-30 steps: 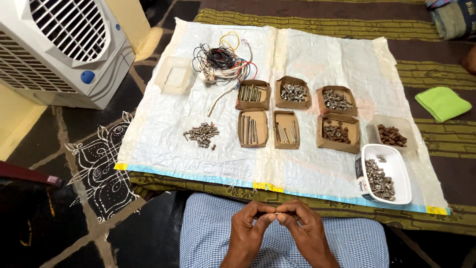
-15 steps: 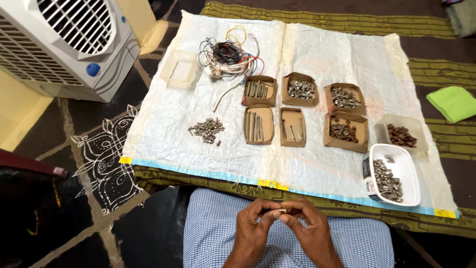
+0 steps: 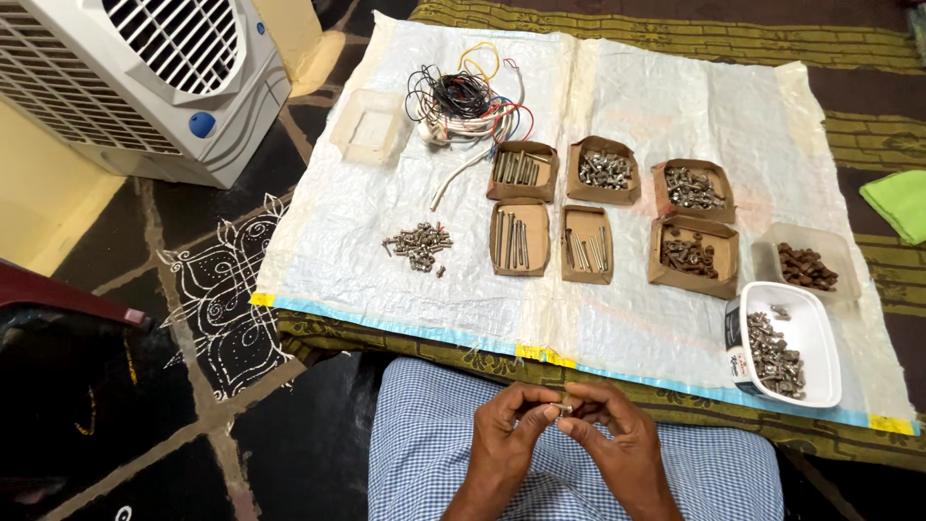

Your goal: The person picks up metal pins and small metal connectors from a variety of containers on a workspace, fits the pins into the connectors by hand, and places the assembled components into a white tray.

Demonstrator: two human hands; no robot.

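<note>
We note a white plastic sheet (image 3: 386, 241) spread over a patterned mat (image 3: 675, 29) on the dark floor, with a white air cooler (image 3: 145, 77) standing off its far left corner. On the sheet sit six brown cardboard trays (image 3: 521, 236) in two rows: the left ones hold long bolts or rods, the right ones short fasteners. To the right stand a clear tub (image 3: 805, 259) of brownish parts and, just nearer us, a white tub (image 3: 783, 342) of grey fasteners. At the far edge lies a tangle of coloured wires (image 3: 463, 101), with an empty clear container (image 3: 367, 125) beside it. A loose pile of small fasteners (image 3: 418, 246) rests bare on the sheet, left of the trays. A green cloth (image 3: 897, 203) lies off the sheet at right. Closest to us, over a blue checked lap (image 3: 424, 434), our left hand (image 3: 506, 439) and right hand (image 3: 617, 439) meet fingertip to fingertip, both pinched on a small metal piece (image 3: 565, 409); its exact kind is too small to tell. It is held clear of the sheet, near its front edge.
</note>
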